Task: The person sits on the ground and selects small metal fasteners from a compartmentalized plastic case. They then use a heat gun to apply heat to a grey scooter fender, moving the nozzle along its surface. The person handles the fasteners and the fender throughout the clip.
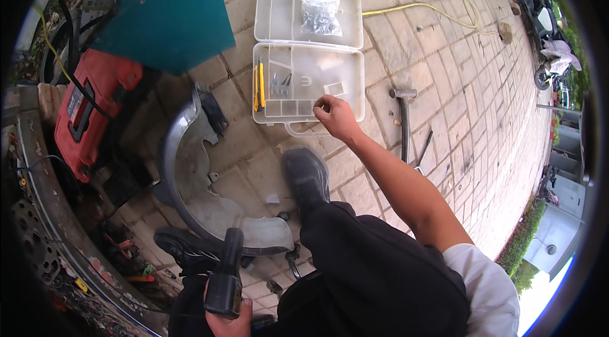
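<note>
My left hand point(229, 319), low in the view, grips a black corded power tool point(224, 289) with a narrower front end pointing away from me. My right hand point(330, 110) reaches over the near edge of an open clear plastic organizer case point(309, 127). Its fingers are pinched together by the small front compartments; anything between them is too small to make out. Inside the case lie a yellow utility knife point(259, 86), several small metal pieces point(280, 85) and, in the lid, a clear bag point(319, 10) of small parts. A curved grey plastic fender-like panel point(193, 165) lies by my feet.
On the brick paving to the right rest a hammer point(405, 124) and a thin black-handled tool point(426, 150). A red tool case point(95, 112) and a teal panel point(168, 19) stand at left. A yellow cord point(425, 7) runs behind the organizer case.
</note>
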Demonstrator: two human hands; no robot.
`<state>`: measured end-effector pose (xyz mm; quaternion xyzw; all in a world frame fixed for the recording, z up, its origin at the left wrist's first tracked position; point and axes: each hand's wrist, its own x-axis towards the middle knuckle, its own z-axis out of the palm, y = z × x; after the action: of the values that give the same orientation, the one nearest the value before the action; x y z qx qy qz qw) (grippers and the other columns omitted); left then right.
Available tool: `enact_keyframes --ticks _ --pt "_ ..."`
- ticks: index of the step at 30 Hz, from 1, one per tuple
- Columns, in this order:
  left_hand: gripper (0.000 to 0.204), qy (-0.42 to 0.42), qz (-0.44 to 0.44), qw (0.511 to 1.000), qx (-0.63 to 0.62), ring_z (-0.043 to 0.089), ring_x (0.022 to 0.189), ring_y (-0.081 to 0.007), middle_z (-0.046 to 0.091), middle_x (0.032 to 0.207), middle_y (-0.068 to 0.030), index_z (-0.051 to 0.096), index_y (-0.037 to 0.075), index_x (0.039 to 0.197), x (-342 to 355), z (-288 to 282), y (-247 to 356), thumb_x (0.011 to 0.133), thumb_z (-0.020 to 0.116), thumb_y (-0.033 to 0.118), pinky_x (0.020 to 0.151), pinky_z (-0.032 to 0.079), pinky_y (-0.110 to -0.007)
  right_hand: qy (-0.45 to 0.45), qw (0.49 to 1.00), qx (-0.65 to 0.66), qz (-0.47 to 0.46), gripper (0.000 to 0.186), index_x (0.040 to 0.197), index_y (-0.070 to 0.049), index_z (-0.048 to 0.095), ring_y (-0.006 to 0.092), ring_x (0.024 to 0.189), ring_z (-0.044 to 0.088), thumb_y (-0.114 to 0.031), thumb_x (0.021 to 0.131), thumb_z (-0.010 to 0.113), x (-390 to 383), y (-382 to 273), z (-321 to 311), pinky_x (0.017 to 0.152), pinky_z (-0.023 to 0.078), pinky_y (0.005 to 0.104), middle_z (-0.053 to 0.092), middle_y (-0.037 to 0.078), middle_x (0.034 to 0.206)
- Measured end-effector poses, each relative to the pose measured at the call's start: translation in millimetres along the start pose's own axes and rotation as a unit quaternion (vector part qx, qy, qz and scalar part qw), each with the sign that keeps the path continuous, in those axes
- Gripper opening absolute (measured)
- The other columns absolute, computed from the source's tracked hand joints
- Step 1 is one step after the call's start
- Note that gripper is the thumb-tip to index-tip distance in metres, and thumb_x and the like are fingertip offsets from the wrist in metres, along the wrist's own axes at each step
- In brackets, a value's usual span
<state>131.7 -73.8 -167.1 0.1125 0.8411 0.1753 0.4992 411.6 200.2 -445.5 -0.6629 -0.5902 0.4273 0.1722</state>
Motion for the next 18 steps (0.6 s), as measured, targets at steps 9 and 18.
enact_keyframes --ticks 9,18 --pt "0.042 0.001 0.029 0.999 0.012 0.063 0.089 -0.0196 0.066 0.101 -0.0121 0.06 -0.005 0.112 2 -1 -8 0.079 0.078 0.014 0.082 0.051 -0.034 0.064 0.99 0.124 0.002 0.01 0.093 0.0 0.064 0.0043 0.059 0.04 -0.01 0.09 0.066 -17 -9 9 0.053 0.035 0.0237 0.049 -0.004 0.063" --pt "0.03 -0.003 0.002 1.0 -0.021 0.053 0.058 -0.0113 0.059 0.076 -0.0037 0.06 0.0 0.101 5 -3 -22 0.08 0.078 0.012 0.05 0.042 -0.027 0.107 0.98 0.165 -0.024 0.011 0.095 -0.002 0.065 0.0073 0.06 0.044 -0.011 0.089 0.066 -22 3 18 0.055 0.039 0.0255 0.052 0.001 0.063"
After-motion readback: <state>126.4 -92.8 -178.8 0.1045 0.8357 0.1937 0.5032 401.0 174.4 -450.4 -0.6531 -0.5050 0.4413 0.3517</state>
